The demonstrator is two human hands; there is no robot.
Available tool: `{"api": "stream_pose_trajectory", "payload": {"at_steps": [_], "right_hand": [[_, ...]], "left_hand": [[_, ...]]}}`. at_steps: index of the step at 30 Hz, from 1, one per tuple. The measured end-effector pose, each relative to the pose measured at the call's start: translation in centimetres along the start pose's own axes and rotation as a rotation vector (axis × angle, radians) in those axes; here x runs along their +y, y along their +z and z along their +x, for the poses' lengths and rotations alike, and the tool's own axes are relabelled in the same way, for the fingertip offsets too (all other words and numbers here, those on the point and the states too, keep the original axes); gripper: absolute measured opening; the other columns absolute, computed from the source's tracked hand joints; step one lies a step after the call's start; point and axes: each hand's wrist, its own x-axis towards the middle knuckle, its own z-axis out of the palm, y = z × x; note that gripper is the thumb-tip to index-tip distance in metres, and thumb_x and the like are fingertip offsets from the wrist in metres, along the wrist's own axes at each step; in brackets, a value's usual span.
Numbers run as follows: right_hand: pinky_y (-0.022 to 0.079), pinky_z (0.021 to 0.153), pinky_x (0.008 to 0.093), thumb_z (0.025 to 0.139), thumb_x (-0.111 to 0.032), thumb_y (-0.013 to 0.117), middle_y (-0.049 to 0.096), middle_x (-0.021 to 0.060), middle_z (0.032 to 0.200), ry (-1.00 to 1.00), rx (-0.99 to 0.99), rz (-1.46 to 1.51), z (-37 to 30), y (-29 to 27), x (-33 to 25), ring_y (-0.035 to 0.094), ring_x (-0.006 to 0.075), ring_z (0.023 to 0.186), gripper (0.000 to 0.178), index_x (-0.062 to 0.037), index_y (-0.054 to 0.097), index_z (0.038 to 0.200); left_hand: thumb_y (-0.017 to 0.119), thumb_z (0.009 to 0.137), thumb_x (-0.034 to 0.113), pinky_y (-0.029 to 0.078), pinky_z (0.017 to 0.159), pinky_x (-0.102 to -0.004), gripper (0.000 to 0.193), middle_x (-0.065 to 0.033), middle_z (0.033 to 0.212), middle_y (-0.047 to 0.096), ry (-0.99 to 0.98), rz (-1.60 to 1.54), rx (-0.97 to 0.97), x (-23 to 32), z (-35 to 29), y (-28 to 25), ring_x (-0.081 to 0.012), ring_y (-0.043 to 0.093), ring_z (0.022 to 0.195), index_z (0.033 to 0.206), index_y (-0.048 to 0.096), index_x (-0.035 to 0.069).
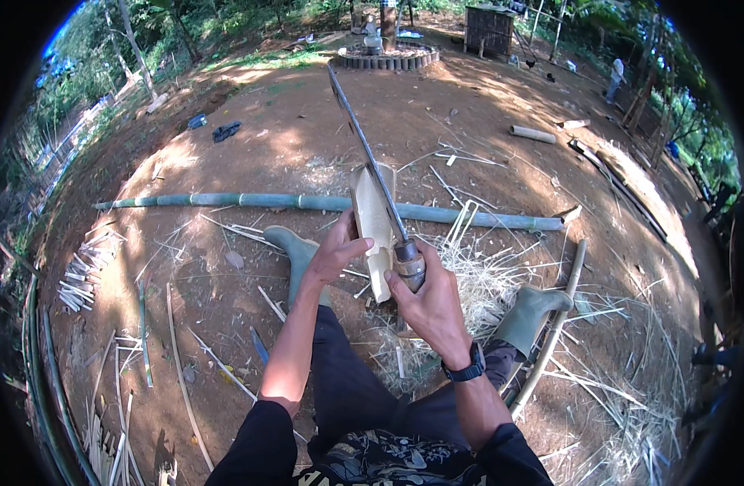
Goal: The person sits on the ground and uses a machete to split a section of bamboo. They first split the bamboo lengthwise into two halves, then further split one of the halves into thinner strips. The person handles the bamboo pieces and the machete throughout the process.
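Left hand (337, 253) gripped a split bamboo piece (370, 212). Right hand (430, 306) gripped the handle (409, 264) of a long knife (372, 162). Green pole (284, 200) lay on ground (307, 154) beyond.

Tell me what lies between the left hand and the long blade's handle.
In the head view, a pale split bamboo piece lies between the left hand and the handle.

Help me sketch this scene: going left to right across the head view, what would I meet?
Pile of short pale sticks, thin green stick, left hand, right hand, green right boot.
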Motion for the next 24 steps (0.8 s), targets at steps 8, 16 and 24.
{"api": "stream_pose_trajectory", "payload": {"at_steps": [8, 16, 24], "right_hand": [[0.05, 0.064, 0.0416, 0.086, -0.016, 0.07, 0.066, 0.0234, 0.079, 0.055, -0.03, 0.062, -0.8, 0.1, -0.9, 0.067, 0.0365, 0.068, 0.045, 0.0038, 0.052, 0.122], [0.052, 0.063, 0.0464, 0.085, -0.014, 0.069, 0.066, 0.0263, 0.085, -0.066, 0.035, -0.091, -2.0, 2.0, -0.3, 0.067, 0.0437, 0.076, 0.047, 0.0022, 0.049, 0.123], [0.055, 0.064, 0.0484, 0.084, -0.012, 0.07, 0.066, 0.0297, 0.093, -0.139, 0.098, -0.096, -2.6, 3.2, -0.2, 0.068, 0.0444, 0.078, 0.05, 0.0036, 0.047, 0.125]], "left_hand": [[0.048, 0.097, 0.056, 0.037, 0.109, -0.0398, 0.069, -0.0179, 0.122, 0.062, 0.023, -0.328, 0.068, 1.7, 2.6, -1.9, -0.0297, 0.057, 0.119, 0.134, 0.046, -0.001], [0.017, 0.102, 0.044, 0.054, 0.087, -0.0452, 0.065, -0.0203, 0.098, 0.067, 0.05, -0.431, -0.093, -0.3, 4.5, 0.2, -0.0311, 0.068, 0.087, 0.119, 0.055, -0.005], [0.021, 0.101, 0.046, 0.054, 0.079, -0.0421, 0.061, -0.0171, 0.091, 0.065, 0.102, -0.366, 0.168, -0.6, 4.1, 1.7, -0.0279, 0.066, 0.081, 0.117, 0.056, -0.003]]}}
